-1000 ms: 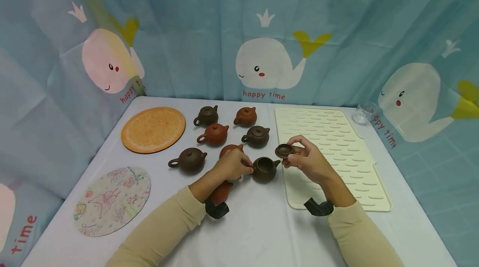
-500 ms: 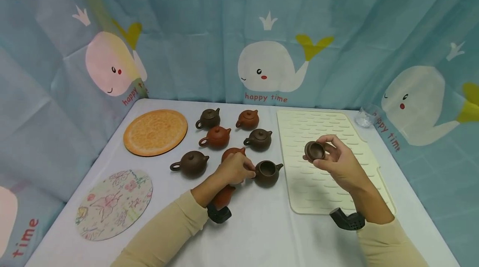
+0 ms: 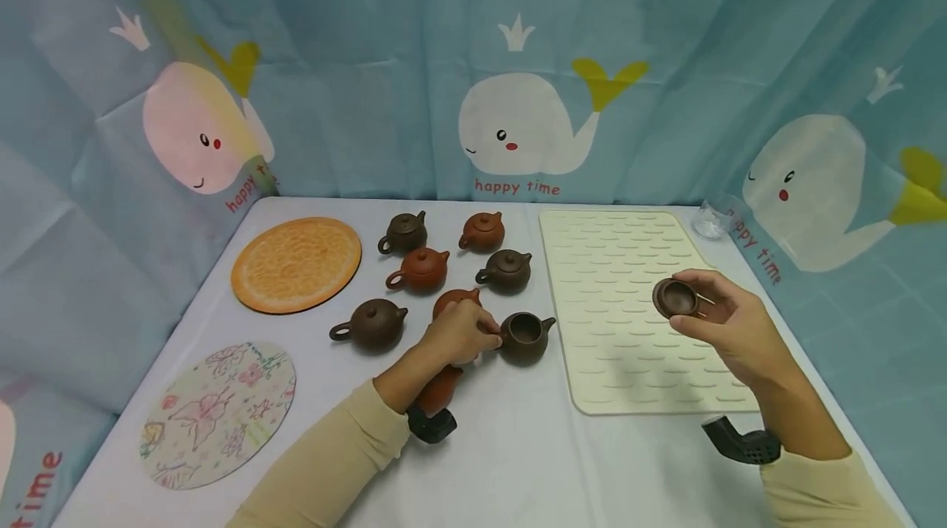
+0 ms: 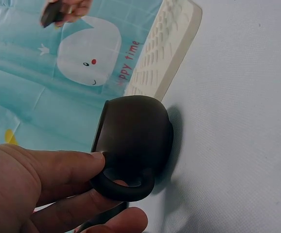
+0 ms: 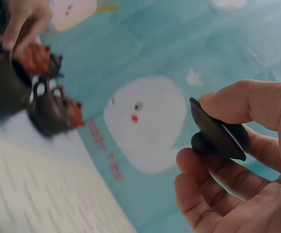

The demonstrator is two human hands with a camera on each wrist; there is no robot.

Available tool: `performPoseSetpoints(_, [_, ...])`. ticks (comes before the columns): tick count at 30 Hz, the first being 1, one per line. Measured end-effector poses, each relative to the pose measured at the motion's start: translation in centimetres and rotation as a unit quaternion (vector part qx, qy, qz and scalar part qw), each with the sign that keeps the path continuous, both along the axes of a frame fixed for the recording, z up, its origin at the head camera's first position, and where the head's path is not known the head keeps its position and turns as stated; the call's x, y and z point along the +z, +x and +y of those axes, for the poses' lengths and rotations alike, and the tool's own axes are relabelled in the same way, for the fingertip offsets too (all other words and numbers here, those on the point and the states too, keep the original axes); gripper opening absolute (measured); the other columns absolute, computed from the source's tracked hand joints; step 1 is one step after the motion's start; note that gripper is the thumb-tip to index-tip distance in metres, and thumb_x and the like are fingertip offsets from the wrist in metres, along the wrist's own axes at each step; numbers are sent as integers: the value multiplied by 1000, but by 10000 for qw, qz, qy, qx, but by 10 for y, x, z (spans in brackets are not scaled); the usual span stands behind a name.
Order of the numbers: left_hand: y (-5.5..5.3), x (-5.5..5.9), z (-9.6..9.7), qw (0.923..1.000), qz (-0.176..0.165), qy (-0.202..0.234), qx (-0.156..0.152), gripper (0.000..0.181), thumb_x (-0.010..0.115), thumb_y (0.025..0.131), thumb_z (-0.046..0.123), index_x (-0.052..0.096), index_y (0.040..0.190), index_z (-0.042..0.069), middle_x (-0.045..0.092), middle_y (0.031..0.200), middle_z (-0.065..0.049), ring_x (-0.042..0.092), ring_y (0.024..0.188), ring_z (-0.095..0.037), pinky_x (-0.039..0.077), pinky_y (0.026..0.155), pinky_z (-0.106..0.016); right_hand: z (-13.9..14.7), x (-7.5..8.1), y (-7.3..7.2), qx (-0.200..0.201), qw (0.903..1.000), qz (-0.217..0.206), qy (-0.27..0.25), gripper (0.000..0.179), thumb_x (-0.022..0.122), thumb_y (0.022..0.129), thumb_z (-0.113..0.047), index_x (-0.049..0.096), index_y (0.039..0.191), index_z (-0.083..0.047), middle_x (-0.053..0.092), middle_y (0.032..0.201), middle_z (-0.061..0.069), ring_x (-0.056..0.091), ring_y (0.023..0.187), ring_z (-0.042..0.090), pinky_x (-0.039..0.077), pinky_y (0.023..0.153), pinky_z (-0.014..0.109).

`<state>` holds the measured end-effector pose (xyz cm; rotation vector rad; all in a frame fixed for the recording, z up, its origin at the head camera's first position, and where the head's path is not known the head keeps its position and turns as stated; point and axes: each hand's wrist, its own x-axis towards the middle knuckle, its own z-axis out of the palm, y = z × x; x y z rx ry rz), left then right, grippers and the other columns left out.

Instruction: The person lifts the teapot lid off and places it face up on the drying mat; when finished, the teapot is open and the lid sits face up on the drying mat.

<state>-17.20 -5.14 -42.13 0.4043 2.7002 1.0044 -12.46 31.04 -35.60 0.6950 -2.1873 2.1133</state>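
Observation:
My left hand [image 3: 460, 332] pinches the handle [image 4: 126, 193] of a dark brown teapot [image 3: 524, 349], which stands upright and lidless on the white cloth with its spout to the right. In the left wrist view thumb and fingers close on that handle from the side. Held over the cream ridged mat [image 3: 607, 347], the teapot's lid [image 3: 677, 298] is gripped by my right hand [image 3: 732, 322]. Its hollow underside faces the head camera. The right wrist view shows thumb and fingers on the lid [image 5: 213, 128], its knob pointing toward the lower left.
Lidded teapots stand left of and behind the lidless one, among them a brown one [image 3: 377, 326] and a red one [image 3: 419, 270]. A red teapot [image 3: 441, 390] is partly under my left wrist. An orange round mat [image 3: 296, 265], a flowered oval mat [image 3: 222, 413] and a clear bowl [image 3: 713, 220] lie farther out.
My right hand has carried the lid rightward, away from the teapot and over the cream mat, turning its hollow side toward the head camera. The left hand stays at the handle.

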Motion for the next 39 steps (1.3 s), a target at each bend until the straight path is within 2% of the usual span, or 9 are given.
performPoseSetpoints(7, [1,3,3,10000,49,-67,2,7,78,83,23,79,89,22,68,88,12,57,89,-14,47,74,-38,33,-17,11,-759,9944,-218,704,53,63,82,20,48,131,5,56,120,4,60,105,9,51,76,21])
performPoseSetpoints(14, [0,4,2,10000,55,25,-28,7,77,83,22,78,89,22,68,91,9,57,87,-13,47,72,-35,61,-35,14,-1107,9771,-75,1815,53,66,85,12,46,134,4,56,118,-3,57,107,1,49,75,18])
performPoseSetpoints(19, [0,4,2,9999,85,55,-64,7,77,83,22,79,90,21,68,91,8,57,86,-13,48,72,-34,77,-52,16,-1323,9631,-205,2334,52,67,86,8,46,134,4,55,117,-8,54,106,-6,48,74,16])
performPoseSetpoints(24, [0,3,1,9999,107,40,-48,7,78,83,22,78,89,21,68,90,9,57,88,-13,48,73,-34,93,-71,14,-1543,9494,-365,2710,53,70,84,7,46,131,7,54,112,-12,55,97,-6,46,71,15])
performPoseSetpoints(28, [0,3,1,9999,102,52,-55,6,77,83,22,78,89,21,68,89,10,57,90,-13,47,74,-35,99,-78,14,-1648,9397,-436,2964,55,73,82,4,46,131,8,55,113,-9,53,96,-8,44,72,14])
performPoseSetpoints(33, [0,3,0,9999,72,55,-72,7,77,83,21,78,90,20,68,89,10,57,91,-14,48,74,-36,102,-81,16,-1625,9331,-629,3145,55,74,83,-1,47,131,8,55,115,-2,50,96,-11,44,73,13])
performPoseSetpoints(39, [0,2,-1,10000,-31,36,-57,8,77,83,21,78,91,21,68,90,11,57,88,-13,47,72,-37,106,-88,17,-1672,9214,-726,3432,55,74,83,-4,48,130,7,57,115,9,54,89,-4,46,68,19])
